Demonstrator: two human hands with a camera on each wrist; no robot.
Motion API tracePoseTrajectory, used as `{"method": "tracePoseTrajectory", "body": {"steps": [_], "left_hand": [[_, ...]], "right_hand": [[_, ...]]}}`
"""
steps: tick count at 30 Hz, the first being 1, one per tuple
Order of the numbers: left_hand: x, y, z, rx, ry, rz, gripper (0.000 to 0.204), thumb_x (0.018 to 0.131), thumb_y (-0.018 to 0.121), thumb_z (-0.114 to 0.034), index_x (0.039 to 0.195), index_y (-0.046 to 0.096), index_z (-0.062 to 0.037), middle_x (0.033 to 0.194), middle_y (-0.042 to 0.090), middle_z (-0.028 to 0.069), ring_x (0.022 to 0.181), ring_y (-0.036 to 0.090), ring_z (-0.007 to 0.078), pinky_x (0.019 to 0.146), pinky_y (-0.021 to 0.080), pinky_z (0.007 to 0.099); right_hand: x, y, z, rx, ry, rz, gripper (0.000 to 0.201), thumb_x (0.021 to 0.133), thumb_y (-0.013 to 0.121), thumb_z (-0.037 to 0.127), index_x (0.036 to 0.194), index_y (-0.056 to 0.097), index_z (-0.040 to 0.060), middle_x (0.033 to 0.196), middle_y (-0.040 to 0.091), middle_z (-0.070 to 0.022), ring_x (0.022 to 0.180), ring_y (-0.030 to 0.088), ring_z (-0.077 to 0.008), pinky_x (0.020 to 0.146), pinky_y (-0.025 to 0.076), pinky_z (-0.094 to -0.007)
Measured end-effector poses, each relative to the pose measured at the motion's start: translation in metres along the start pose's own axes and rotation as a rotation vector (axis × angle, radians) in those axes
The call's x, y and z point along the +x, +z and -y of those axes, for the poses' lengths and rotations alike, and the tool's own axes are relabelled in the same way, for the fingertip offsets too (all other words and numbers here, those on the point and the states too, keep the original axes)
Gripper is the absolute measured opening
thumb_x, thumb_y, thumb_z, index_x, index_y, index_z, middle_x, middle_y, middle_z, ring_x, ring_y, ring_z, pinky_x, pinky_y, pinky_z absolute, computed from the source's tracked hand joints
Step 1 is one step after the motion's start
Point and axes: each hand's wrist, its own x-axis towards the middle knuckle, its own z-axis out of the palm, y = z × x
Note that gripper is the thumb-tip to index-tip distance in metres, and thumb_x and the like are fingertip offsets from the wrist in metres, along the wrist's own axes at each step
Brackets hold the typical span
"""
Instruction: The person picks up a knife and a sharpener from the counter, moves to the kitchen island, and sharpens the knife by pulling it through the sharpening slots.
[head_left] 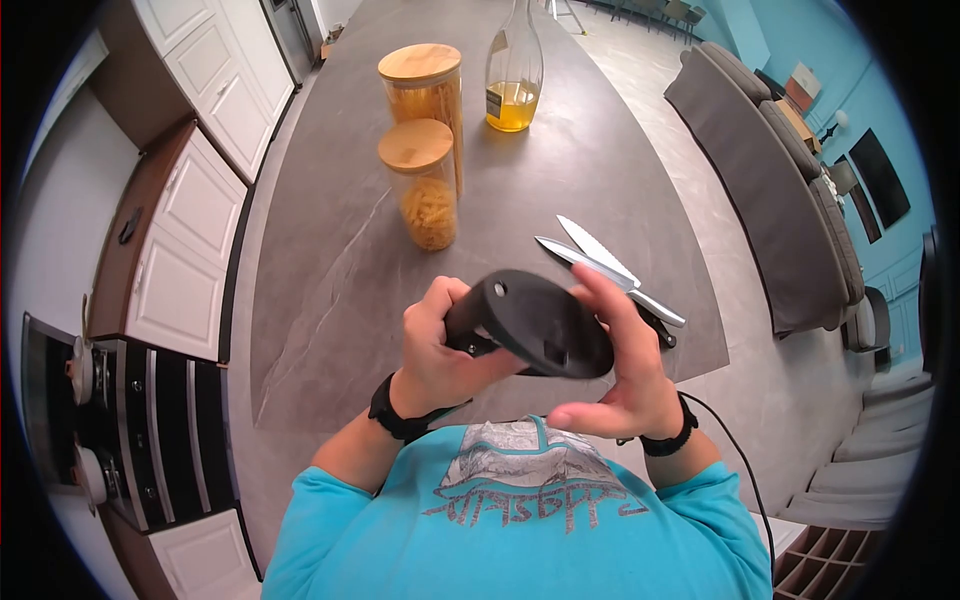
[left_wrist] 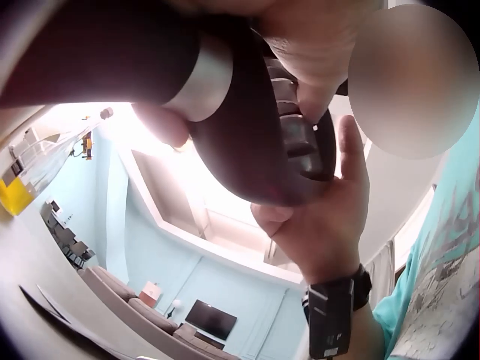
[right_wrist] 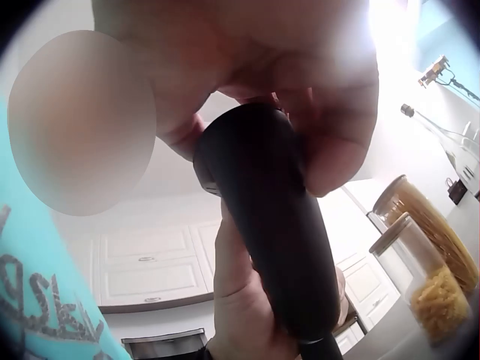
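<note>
A black knife sharpener (head_left: 535, 325) with a wide oval end is held up over the front of the table. My left hand (head_left: 440, 345) grips its body, thumb across the near side. The left wrist view shows its silver band (left_wrist: 206, 79) and row of slots (left_wrist: 300, 135). My right hand (head_left: 625, 365) is at the oval end, fingers extended along the edge and thumb apart. Two knives (head_left: 600, 260) lie crossed on the table just beyond the right hand; one has a silver handle, the other a black one partly hidden by the hand.
Two wooden-lidded jars of pasta, one short (head_left: 430, 210) and one tall (head_left: 425, 85), stand on the grey table (head_left: 320, 240). Behind them is a glass bottle (head_left: 512, 105) with yellow liquid. A dark cable (head_left: 740, 450) hangs beside the right arm.
</note>
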Motion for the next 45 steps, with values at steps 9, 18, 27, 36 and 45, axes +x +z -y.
{"method": "tracePoseTrajectory", "body": {"steps": [9, 18, 27, 36, 45], "left_hand": [[-0.005, 0.018, -0.012, -0.688, -0.454, -0.058, 0.028, 0.094, 0.058, -0.023, 0.106, 0.042, -0.004, 0.091, 0.058, 0.0049, 0.077, 0.061, 0.0098, 0.07, 0.051, 0.0251], [0.005, 0.03, -0.014, -0.699, -0.567, -0.026, 0.032, 0.092, 0.061, -0.021, 0.112, 0.042, -0.0046, 0.094, 0.06, 0.008, 0.075, 0.064, 0.0139, 0.066, 0.055, 0.0271], [-0.005, 0.029, 0.002, -0.622, -0.595, -0.005, 0.034, 0.092, 0.061, -0.021, 0.118, 0.044, -0.0058, 0.099, 0.061, 0.0093, 0.077, 0.064, 0.0147, 0.061, 0.056, 0.0264], [-0.001, 0.014, 0.001, -0.598, -0.757, 0.039, 0.029, 0.096, 0.049, -0.025, 0.118, 0.047, -0.006, 0.104, 0.061, 0.0079, 0.085, 0.065, 0.017, 0.072, 0.056, 0.031], [0.01, 0.006, -0.005, -0.714, -0.729, -0.072, 0.024, 0.093, 0.052, -0.019, 0.112, 0.051, -0.0036, 0.101, 0.058, 0.005, 0.083, 0.061, 0.012, 0.073, 0.053, 0.0281]], "right_hand": [[-0.012, 0.037, -0.03, 0.572, 0.361, -0.357, 0.055, 0.083, 0.066, -0.001, 0.127, 0.034, -0.0002, 0.107, 0.058, -0.0095, 0.091, 0.06, -0.0126, 0.078, 0.049, -0.0263], [0.002, 0.028, -0.029, 0.463, 0.535, -0.343, 0.033, 0.086, 0.068, 0.012, 0.112, 0.053, -0.0013, 0.093, 0.062, -0.0037, 0.079, 0.056, -0.0071, 0.07, 0.047, -0.0228], [0.001, 0.028, -0.032, 0.493, 0.647, -0.248, 0.029, 0.085, 0.069, 0.012, 0.11, 0.058, -0.0005, 0.089, 0.063, -0.0009, 0.076, 0.055, -0.005, 0.064, 0.045, -0.0211], [-0.011, 0.028, -0.037, 0.629, 0.694, -0.205, 0.034, 0.086, 0.069, 0.013, 0.115, 0.056, 0.0013, 0.096, 0.064, -0.0018, 0.08, 0.055, -0.0049, 0.063, 0.045, -0.0207], [0.001, 0.034, -0.023, 0.621, 0.488, -0.211, 0.036, 0.09, 0.063, 0.012, 0.12, 0.049, -0.002, 0.107, 0.061, -0.0085, 0.094, 0.058, -0.0113, 0.077, 0.05, -0.026]]}}
